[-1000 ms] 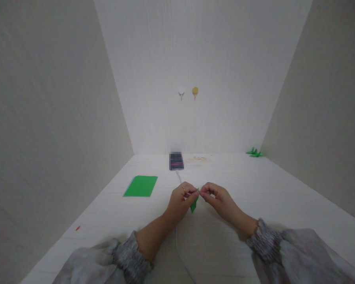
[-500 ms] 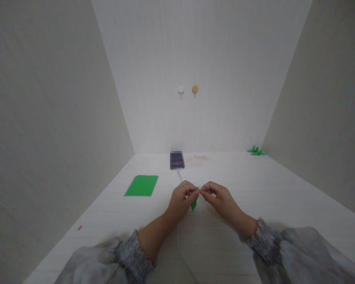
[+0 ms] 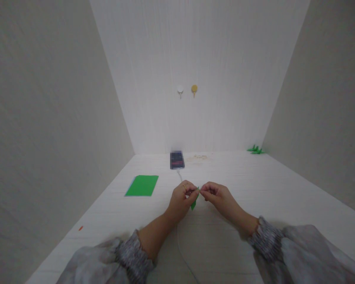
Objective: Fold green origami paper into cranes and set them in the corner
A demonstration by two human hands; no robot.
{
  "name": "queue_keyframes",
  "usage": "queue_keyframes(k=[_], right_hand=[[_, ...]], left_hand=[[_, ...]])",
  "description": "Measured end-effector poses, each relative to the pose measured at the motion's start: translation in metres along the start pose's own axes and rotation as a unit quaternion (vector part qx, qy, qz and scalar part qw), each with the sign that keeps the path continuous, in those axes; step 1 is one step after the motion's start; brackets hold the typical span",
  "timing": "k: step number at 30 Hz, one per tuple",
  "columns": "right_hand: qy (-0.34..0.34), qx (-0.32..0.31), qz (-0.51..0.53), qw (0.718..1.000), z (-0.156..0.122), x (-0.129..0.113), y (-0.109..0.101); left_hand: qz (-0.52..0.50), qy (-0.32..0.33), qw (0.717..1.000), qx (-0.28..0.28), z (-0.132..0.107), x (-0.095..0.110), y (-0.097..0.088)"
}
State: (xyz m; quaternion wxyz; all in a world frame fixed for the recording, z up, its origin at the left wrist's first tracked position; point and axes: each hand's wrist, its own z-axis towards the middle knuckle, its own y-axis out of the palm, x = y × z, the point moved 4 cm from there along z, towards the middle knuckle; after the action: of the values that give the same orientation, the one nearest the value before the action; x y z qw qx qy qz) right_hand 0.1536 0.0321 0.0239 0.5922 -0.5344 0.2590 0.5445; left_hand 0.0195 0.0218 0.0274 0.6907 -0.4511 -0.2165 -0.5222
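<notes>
Between my two hands is a small folded piece of green paper [image 3: 193, 204], narrow and pointed at its lower end. My left hand [image 3: 183, 199] pinches it between thumb and fingers, which cover its middle. A ring shows on one finger of that hand. From the other side, my right hand [image 3: 217, 195] is closed in a pinch at the paper's upper edge. The fingertips of both hands nearly meet there and hide part of the paper.
A stack of green paper sheets [image 3: 142, 185] lies left on the white table. Behind my hands a phone [image 3: 177, 160] leans near the wall, with a white cable [image 3: 180, 250] running toward me. Folded green paper pieces [image 3: 256, 150] sit in the far right corner. A small orange bit [image 3: 81, 228] lies left.
Hardly anything differs. The paper's lower tip has shifted up slightly, and both hands keep the same pinch in the same place.
</notes>
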Motion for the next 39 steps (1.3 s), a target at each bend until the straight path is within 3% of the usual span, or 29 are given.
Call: queue_keyframes(k=[6, 14, 21, 31, 39], right_hand=[[0.033, -0.007, 0.056, 0.998, 0.002, 0.005, 0.0], [0.015, -0.005, 0.063, 0.998, 0.001, -0.005, 0.001], [0.027, -0.008, 0.081, 0.996, 0.001, 0.0, 0.001], [0.009, 0.001, 0.03, 1.0, 0.003, 0.013, 0.004], [-0.026, 0.022, -0.065, 0.997, 0.003, 0.007, 0.002]], left_hand=[[-0.002, -0.002, 1.0, 0.001, 0.0, 0.001, -0.001], [0.002, 0.005, 1.0, -0.005, -0.002, -0.001, 0.0], [0.003, -0.004, 1.0, -0.005, -0.003, -0.003, 0.001], [-0.018, 0.009, 0.999, -0.027, -0.003, -0.002, 0.004], [-0.019, 0.001, 0.999, -0.04, -0.002, -0.009, 0.01]])
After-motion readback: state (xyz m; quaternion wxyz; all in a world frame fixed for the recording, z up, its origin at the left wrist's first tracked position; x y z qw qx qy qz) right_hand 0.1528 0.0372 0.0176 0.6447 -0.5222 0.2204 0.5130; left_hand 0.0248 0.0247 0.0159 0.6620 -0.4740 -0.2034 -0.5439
